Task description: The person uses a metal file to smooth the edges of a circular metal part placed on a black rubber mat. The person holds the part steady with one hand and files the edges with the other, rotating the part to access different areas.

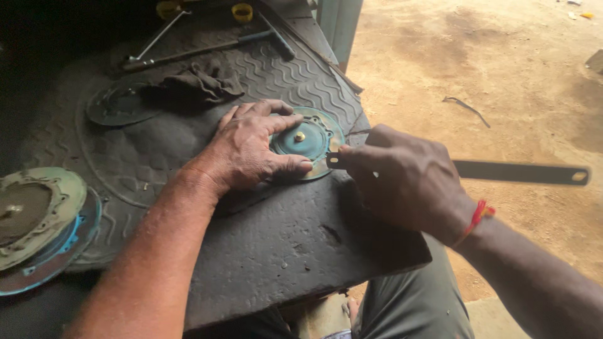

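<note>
Rubber mat (264,69) — sandy floor (502,75) beyond.

Daylight from right, dim shadowed left, slight softness

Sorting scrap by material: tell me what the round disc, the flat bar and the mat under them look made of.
Disc: likely sheet metal, teal paint worn to bare patches, brass-coloured centre stud.
Flat bar: probably steel, dark and dull, hole near its end.
Mat: apparently rubber, black, moulded wavy ribs.
</note>
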